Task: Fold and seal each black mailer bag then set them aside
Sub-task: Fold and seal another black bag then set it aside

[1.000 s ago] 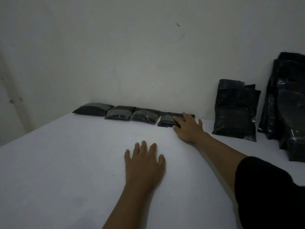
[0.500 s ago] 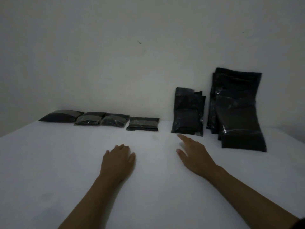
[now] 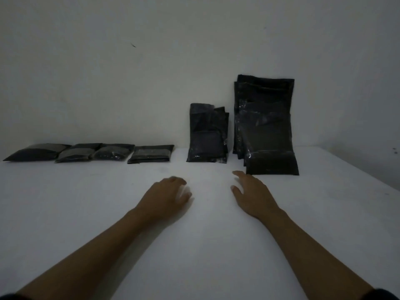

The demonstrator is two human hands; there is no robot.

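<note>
White table with four folded bags, two leaning stacks.

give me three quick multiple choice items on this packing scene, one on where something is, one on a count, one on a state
1. Where do the two stacks of unfolded mailer bags stand?
A. leaning on the wall at the back right
B. under the left hand
C. at the table's near edge

2. How many folded bags lie in the row at the back left?
A. two
B. four
C. six

3. What is the right hand doing?
A. gripping a bag
B. pinching tape
C. holding nothing, fingers relaxed

Key: 1 A, the smaller stack and taller stack lean on the wall. 2 B, the row shows four. 3 C, the right hand hovers empty near the taller stack.
</note>
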